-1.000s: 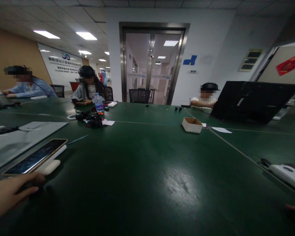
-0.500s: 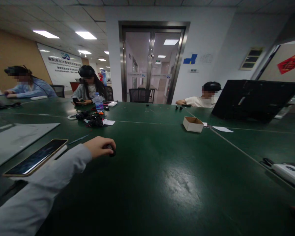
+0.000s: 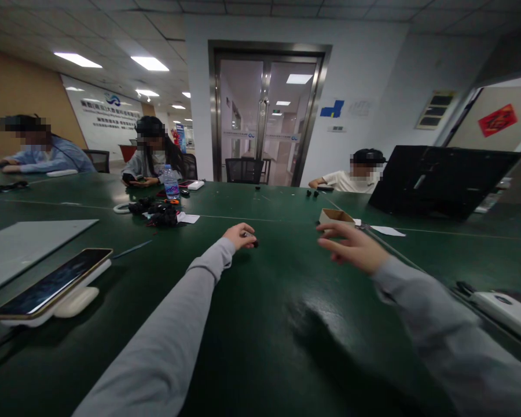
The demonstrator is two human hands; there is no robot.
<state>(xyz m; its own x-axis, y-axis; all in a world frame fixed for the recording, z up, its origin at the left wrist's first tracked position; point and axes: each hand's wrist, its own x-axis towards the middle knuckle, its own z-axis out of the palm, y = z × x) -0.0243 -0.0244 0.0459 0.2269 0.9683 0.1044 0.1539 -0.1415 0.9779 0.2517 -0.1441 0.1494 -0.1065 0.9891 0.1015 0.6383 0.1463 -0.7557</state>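
My left hand (image 3: 239, 236) is stretched far out over the green table (image 3: 260, 324), fingers closed on a small dark object (image 3: 252, 242) that rests near the table top. My right hand (image 3: 351, 246) is also extended, fingers spread and holding nothing, hovering just in front of a small open cardboard box (image 3: 335, 217). Both arms wear grey sleeves.
A phone (image 3: 47, 284) lies on a white stand at the near left beside a grey sheet (image 3: 21, 246). A pile of black parts (image 3: 156, 213) and a water bottle (image 3: 171, 182) sit farther back. A black laptop lid (image 3: 438, 182) stands right; a white device (image 3: 506, 310) lies near right. Three people sit across.
My left hand has moved from the near left edge out to the table's middle with the small dark object. My right arm has come in from the lower right toward the box.
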